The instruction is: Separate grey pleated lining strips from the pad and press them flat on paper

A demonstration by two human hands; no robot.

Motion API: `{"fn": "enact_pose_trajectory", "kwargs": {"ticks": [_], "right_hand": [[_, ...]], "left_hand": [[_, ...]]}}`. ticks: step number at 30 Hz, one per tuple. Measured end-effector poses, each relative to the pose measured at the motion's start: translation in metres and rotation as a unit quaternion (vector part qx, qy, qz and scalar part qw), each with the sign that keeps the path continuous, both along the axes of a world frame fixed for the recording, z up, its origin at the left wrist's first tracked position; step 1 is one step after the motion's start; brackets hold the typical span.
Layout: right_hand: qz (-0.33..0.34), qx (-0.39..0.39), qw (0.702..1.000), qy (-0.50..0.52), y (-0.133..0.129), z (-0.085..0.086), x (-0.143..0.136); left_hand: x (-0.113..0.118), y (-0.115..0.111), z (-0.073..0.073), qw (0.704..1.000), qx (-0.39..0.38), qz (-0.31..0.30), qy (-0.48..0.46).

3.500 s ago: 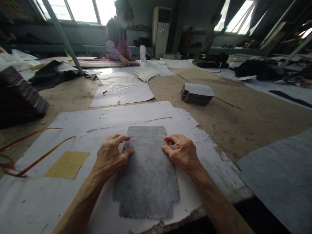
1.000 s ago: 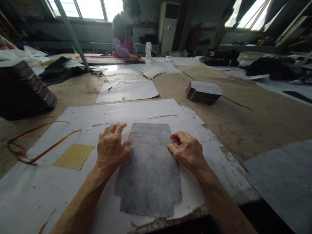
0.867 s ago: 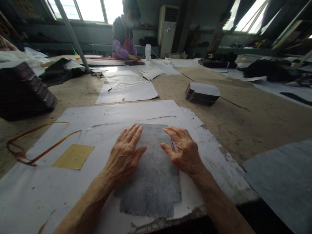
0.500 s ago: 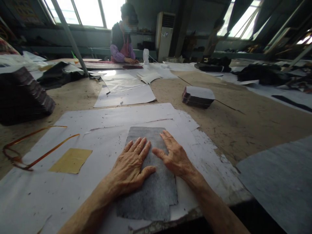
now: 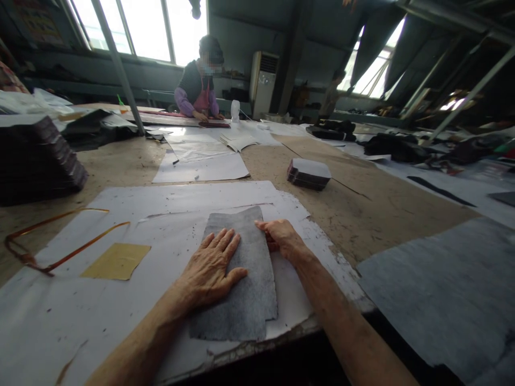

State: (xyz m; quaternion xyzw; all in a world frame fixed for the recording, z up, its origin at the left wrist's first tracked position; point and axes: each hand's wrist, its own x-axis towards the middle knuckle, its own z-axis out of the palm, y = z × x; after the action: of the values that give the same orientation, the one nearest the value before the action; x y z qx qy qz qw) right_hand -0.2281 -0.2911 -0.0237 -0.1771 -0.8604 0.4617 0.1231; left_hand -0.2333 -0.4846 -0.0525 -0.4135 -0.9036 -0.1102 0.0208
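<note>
A grey felt-like cut piece (image 5: 251, 273) with a notch at its lower right corner lies on white paper (image 5: 132, 316) in front of me. My left hand (image 5: 213, 262) rests flat on it, fingers spread. At the piece's upper right edge, my right hand (image 5: 284, 236) pinches the rim between thumb and curled fingers, and that corner is raised a little. The fingers beneath the edge are partly hidden.
Orange-framed glasses (image 5: 48, 268) and a yellowish square (image 5: 116, 261) lie to the left. A tall stack of dark pieces (image 5: 40, 161) stands beyond them. A smaller stack (image 5: 309, 174) sits ahead. Large grey sheet (image 5: 446, 289) at right. Another person (image 5: 199, 88) works across the table.
My right hand has gone from lying spread on the grey piece to gripping its right edge, lifting the upper corner slightly. My left hand stays flat. The view has shifted a little.
</note>
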Motion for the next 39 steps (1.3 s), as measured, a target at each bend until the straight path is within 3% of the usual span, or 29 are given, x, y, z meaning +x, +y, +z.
{"fn": "enact_pose_trajectory", "kwargs": {"ticks": [5,9,12,14,15,17,18,19,23,28,39], "right_hand": [[0.082,-0.141,0.985,-0.060,-0.012,-0.001,0.016],[0.092,-0.226,0.969,-0.046,-0.017,-0.014,0.026],[0.085,-0.283,0.955,-0.017,-0.017,-0.018,0.029],[0.084,-0.324,0.942,0.003,-0.018,-0.015,0.031],[0.084,-0.344,0.935,0.012,-0.018,-0.013,0.032],[0.086,-0.379,0.921,0.026,-0.018,-0.008,0.033],[0.088,-0.393,0.915,0.032,-0.018,-0.006,0.034],[0.090,-0.405,0.909,0.036,-0.018,-0.005,0.035],[0.085,-0.444,0.891,0.043,-0.016,-0.004,0.035],[0.060,-0.461,0.885,0.035,-0.015,-0.005,0.034],[0.056,-0.473,0.879,0.025,-0.014,-0.002,0.032]], "left_hand": [[0.002,0.000,0.001,1.000,0.004,0.002,0.000],[0.003,0.000,0.001,1.000,0.023,-0.005,-0.013],[-0.002,-0.002,0.003,0.993,0.113,0.029,-0.020],[-0.010,-0.003,0.006,0.953,0.271,0.119,-0.067],[-0.013,-0.005,0.008,0.905,0.370,0.170,-0.125],[-0.020,-0.007,0.012,0.778,0.520,0.230,-0.267],[-0.021,-0.009,0.013,0.727,0.555,0.231,-0.334],[-0.022,-0.010,0.014,0.694,0.566,0.216,-0.390],[-0.017,-0.011,0.016,0.650,0.539,0.132,-0.519],[-0.013,-0.007,0.014,0.605,0.559,0.097,-0.559],[-0.010,-0.003,0.020,0.574,0.592,0.100,-0.557]]}}
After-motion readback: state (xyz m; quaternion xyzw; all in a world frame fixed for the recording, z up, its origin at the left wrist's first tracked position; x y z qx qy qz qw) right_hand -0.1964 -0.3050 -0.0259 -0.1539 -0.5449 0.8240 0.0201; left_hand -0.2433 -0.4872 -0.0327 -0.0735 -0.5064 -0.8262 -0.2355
